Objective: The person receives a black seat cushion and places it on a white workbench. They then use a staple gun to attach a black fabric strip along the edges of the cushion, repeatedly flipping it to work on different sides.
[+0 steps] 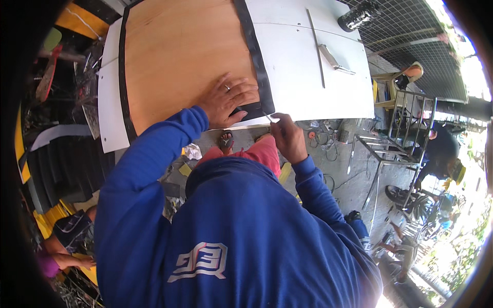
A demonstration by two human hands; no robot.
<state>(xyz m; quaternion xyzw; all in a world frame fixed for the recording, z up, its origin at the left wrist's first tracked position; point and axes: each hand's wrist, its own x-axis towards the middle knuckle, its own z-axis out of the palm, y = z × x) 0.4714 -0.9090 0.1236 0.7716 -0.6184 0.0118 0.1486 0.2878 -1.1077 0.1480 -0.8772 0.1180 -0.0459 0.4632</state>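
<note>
A light brown wooden panel (pixel 179 61) lies on a white-topped table (pixel 303 97), with black strip edging (pixel 258 77) along its sides. My left hand (pixel 226 100) rests flat on the panel's near right corner, fingers spread, thumb on a black flap (pixel 250 109) of the edging. Just right of that corner, my right hand (pixel 288 137) is closed around a thin metal tool (pixel 267 117). Its tip touches or nearly touches the black material at the corner; its exact kind cannot be made out, as my fingers hide most of it.
A thin rod (pixel 316 46), a silver stapler-like tool (pixel 334 60) and a black cylinder (pixel 357 18) lie on the table's right side. A metal frame (pixel 393 154) stands to the right. Cables (pixel 328 146) litter the floor. Other people are at the lower left and right.
</note>
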